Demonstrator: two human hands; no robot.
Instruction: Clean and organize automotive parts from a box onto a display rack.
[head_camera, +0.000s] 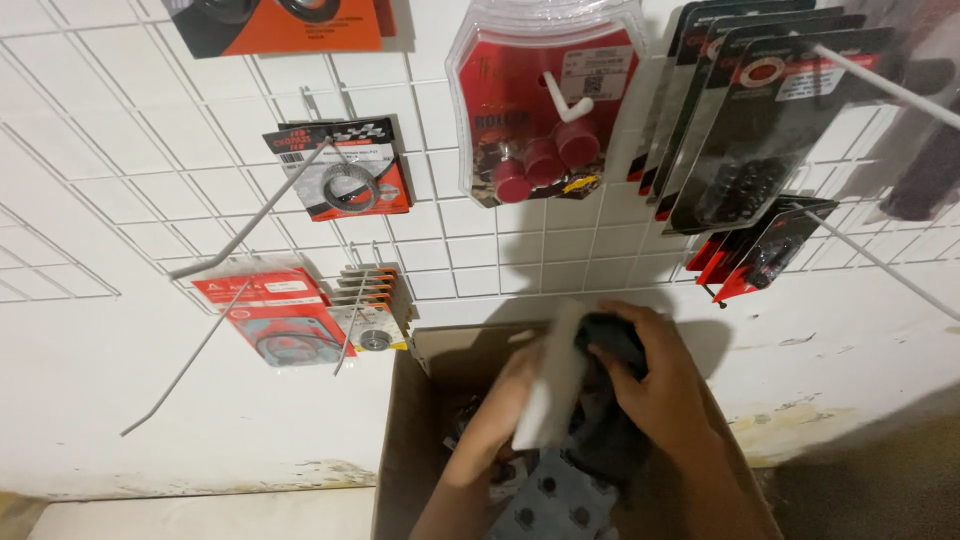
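**Two hands on a packet above an open cardboard box**

An open cardboard box (405, 440) stands against a white wall, under a white wire grid (120, 130) hung with packaged parts. Both hands work directly over the box's mouth.

The right hand (655, 385) curls round the dark upper part of a flat packet (605, 400), fingers folded over its top edge and thumb pressed on the near face, so it grips the packet firmly. The left hand (505, 405) rises out of the box on the packet's left side and lies against a white card-like piece (550, 380) that stands tilted along that side; its fingers are mostly hidden behind the white piece, so how tightly it grips cannot be told. The packet hangs above the box's inside, its lower end reaching down past the rim.

Deeper in the box, beneath the hands, lie more packets with dark round parts (560, 500) under clear film.

On the grid just above the box's left corner hangs a stack of small orange-edged cards (372, 305), with a red gasket packet (268, 315) beside it. Higher, above the box, hangs a clear blister pack with red rollers (545, 100), and above the box's right side hang black and red packs (750, 140) on long hooks.
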